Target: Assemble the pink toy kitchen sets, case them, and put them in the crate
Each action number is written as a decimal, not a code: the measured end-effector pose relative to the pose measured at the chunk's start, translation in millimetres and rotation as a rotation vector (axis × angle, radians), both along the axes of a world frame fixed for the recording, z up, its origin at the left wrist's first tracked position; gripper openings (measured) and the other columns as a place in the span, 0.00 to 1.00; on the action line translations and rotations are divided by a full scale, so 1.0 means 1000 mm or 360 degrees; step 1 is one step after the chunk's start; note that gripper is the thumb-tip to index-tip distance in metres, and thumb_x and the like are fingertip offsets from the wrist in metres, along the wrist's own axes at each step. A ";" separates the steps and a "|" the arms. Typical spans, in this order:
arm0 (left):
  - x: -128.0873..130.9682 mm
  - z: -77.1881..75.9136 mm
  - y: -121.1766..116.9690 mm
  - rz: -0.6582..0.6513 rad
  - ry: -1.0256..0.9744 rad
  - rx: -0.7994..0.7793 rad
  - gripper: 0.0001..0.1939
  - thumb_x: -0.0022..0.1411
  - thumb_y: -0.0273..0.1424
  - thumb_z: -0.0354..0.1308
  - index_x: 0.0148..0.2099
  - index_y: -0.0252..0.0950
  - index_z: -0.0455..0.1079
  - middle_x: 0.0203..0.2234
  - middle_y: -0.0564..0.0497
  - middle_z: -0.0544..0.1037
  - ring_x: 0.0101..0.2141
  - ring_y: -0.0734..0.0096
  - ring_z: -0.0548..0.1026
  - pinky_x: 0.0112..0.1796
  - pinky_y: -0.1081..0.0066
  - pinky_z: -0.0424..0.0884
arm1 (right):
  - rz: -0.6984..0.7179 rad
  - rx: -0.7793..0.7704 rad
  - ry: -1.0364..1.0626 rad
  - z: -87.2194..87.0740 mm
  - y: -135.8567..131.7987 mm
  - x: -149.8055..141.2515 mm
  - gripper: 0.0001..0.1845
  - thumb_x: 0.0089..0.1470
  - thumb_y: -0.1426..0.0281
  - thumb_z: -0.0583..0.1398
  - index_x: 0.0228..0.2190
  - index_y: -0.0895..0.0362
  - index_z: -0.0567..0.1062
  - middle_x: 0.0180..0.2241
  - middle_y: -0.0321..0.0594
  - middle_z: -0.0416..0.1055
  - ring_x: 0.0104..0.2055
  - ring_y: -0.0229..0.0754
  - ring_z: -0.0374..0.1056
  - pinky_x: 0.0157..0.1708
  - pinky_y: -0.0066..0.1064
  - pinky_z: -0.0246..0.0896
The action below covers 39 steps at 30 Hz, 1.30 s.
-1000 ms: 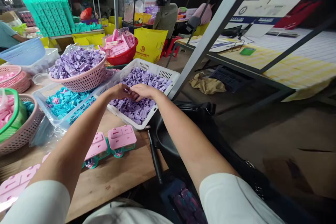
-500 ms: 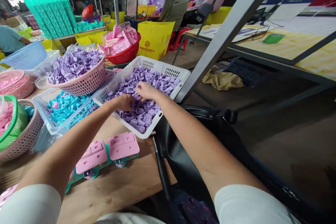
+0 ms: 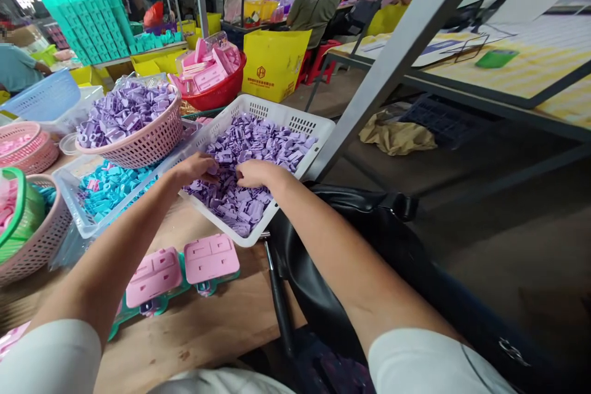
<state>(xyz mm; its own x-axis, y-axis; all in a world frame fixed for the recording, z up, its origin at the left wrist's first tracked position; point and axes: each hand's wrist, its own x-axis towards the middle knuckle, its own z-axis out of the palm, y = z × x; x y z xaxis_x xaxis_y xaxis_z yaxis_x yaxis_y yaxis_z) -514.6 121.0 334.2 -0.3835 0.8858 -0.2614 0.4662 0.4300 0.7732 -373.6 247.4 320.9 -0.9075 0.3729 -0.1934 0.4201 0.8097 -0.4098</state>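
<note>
Both hands are inside a white plastic basket (image 3: 295, 116) heaped with small purple plastic pieces (image 3: 258, 141). My left hand (image 3: 197, 167) is at the basket's left side, its fingers closed on a purple plastic piece that shows at the fingertips. Lower in the heap, my right hand (image 3: 255, 173) has its fingers curled down among the pieces; what they hold, if anything, is hidden. Nearer to me, pink and teal plastic assemblies (image 3: 211, 258) stand in a row on the wooden table, partly behind my left forearm.
A pink basket (image 3: 157, 132) of purple parts sits over a clear bin (image 3: 83, 221) of blue parts. Behind are a red bowl (image 3: 217, 95) of pink parts and a yellow bag (image 3: 277, 64). A metal post (image 3: 392, 74) and black chair (image 3: 323, 246) stand at right. People sit farther back.
My left hand has moved left and slightly up, away from my right hand. My right hand has shifted a little down and toward me. The view has shifted slightly.
</note>
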 end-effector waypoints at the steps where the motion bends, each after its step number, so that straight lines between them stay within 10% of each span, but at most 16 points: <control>1: -0.002 0.001 -0.003 0.0081 -0.0110 0.0047 0.03 0.53 0.24 0.51 0.31 0.35 0.65 0.23 0.51 0.74 0.28 0.70 0.77 0.37 0.66 0.77 | 0.0054 0.0038 -0.0096 -0.002 -0.003 -0.001 0.08 0.40 0.69 0.71 0.24 0.57 0.78 0.32 0.45 0.79 0.42 0.50 0.73 0.42 0.32 0.63; 6: 0.002 0.002 -0.001 0.0088 -0.0268 0.0074 0.13 0.48 0.21 0.50 0.37 0.35 0.69 0.24 0.53 0.72 0.26 0.73 0.73 0.37 0.67 0.77 | 0.0137 0.0164 -0.0353 -0.006 -0.010 -0.004 0.11 0.32 0.71 0.73 0.21 0.57 0.78 0.30 0.46 0.78 0.40 0.53 0.74 0.38 0.35 0.64; 11: 0.019 -0.005 0.019 -0.0610 0.0933 -0.0210 0.24 0.47 0.25 0.59 0.49 0.33 0.72 0.38 0.46 0.80 0.39 0.62 0.77 0.41 0.69 0.73 | 0.0124 -0.0032 -0.0117 0.006 0.004 0.006 0.07 0.47 0.67 0.67 0.24 0.58 0.77 0.26 0.38 0.73 0.33 0.41 0.68 0.31 0.28 0.56; 15: 0.027 -0.015 0.029 -0.0732 0.1299 -0.0323 0.23 0.44 0.24 0.64 0.47 0.29 0.75 0.40 0.36 0.81 0.43 0.48 0.78 0.43 0.63 0.72 | -0.0038 -0.0376 0.0141 0.012 0.011 0.014 0.09 0.56 0.67 0.61 0.25 0.58 0.72 0.20 0.30 0.62 0.25 0.33 0.59 0.26 0.26 0.52; 26: 0.010 -0.015 0.023 -0.0431 0.1166 0.0026 0.10 0.54 0.33 0.64 0.38 0.32 0.74 0.35 0.47 0.80 0.36 0.67 0.75 0.37 0.74 0.70 | -0.0390 -0.1162 0.0522 0.019 0.004 0.017 0.13 0.57 0.65 0.62 0.26 0.57 0.65 0.20 0.28 0.57 0.21 0.30 0.52 0.19 0.22 0.46; 29: 0.007 -0.013 0.022 -0.0177 0.0713 0.0202 0.10 0.55 0.35 0.64 0.34 0.32 0.72 0.28 0.51 0.77 0.30 0.73 0.72 0.30 0.76 0.67 | -0.0551 -0.1431 0.0748 0.020 0.006 0.015 0.16 0.54 0.63 0.65 0.25 0.56 0.64 0.22 0.28 0.59 0.21 0.29 0.53 0.19 0.21 0.46; 33: 0.005 -0.015 0.023 0.0101 0.0047 0.0317 0.10 0.57 0.33 0.62 0.30 0.32 0.67 0.25 0.49 0.77 0.24 0.77 0.69 0.25 0.77 0.64 | -0.0640 -0.1416 0.0758 0.019 0.007 0.014 0.18 0.53 0.63 0.67 0.25 0.56 0.64 0.22 0.28 0.59 0.21 0.29 0.52 0.18 0.21 0.45; 39: 0.007 -0.017 0.023 -0.0040 0.0176 0.0311 0.11 0.51 0.35 0.67 0.30 0.32 0.72 0.22 0.53 0.75 0.25 0.76 0.69 0.28 0.76 0.64 | -0.0625 -0.1377 0.0729 0.018 0.006 0.014 0.17 0.56 0.64 0.65 0.25 0.57 0.64 0.23 0.29 0.60 0.21 0.29 0.52 0.19 0.22 0.45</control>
